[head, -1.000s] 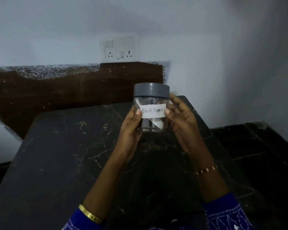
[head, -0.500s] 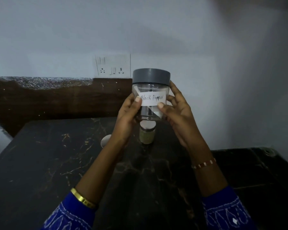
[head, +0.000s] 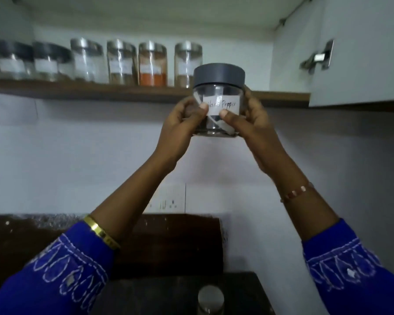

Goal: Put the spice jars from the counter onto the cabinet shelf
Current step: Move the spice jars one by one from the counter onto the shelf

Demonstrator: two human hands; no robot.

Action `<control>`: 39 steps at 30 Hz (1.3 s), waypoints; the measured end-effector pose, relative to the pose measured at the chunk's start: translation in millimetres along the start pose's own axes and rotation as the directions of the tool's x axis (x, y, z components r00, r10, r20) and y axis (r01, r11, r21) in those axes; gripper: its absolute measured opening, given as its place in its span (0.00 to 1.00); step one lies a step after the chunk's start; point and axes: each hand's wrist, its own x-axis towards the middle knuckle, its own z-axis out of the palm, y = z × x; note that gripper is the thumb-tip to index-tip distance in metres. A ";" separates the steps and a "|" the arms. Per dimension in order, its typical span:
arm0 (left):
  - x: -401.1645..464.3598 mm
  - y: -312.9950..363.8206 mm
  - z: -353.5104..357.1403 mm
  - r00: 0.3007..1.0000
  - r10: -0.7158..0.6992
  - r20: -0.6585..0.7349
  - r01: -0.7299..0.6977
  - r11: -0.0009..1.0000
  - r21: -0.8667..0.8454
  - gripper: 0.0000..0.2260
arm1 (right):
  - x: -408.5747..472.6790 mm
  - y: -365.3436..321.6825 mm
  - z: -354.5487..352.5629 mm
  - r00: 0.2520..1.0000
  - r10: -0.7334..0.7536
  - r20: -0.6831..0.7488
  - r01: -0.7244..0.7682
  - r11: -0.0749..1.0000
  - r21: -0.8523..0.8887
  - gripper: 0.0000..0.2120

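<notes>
A clear jar (head: 218, 92) with a grey lid and a white label reading "Black Pepper" is raised in front of the wooden cabinet shelf (head: 123, 92), its lid just above the shelf edge. My left hand (head: 180, 128) grips its left side, and my right hand (head: 253, 123) grips its right side, both thumbs on the label. Several jars (head: 152, 64) stand in a row on the shelf to the left. One small jar with a metal lid (head: 210, 300) stands on the dark counter (head: 157, 294) below.
The open white cabinet door (head: 362, 53) with its hinge (head: 317, 57) hangs at the upper right. A bare stretch of shelf (head: 282, 96) lies right of the row of jars. A wall socket (head: 168, 200) sits on the white wall below.
Both hands have lifted the Black Pepper jar from above the counter up to shelf height. The view has tilted upward, bringing the shelf and its jars into sight.
</notes>
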 end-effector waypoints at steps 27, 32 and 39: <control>195.4 -19.0 22.0 0.997 0.013 0.075 -0.058 0.776 0.627 0.22 | 200.3 44.4 -12.5 0.996 -0.042 -0.082 -0.018 0.784 -0.620 0.23; 205.6 -19.1 22.1 0.993 -0.047 0.107 -0.032 0.768 0.640 0.16 | 202.0 47.3 -12.6 0.989 -0.048 -0.140 -0.063 0.721 -0.690 0.21; 205.5 -18.3 22.4 0.998 -0.067 0.018 0.043 0.807 0.589 0.19 | 192.8 44.2 -12.8 0.990 -0.076 -0.122 -0.047 0.630 -0.775 0.21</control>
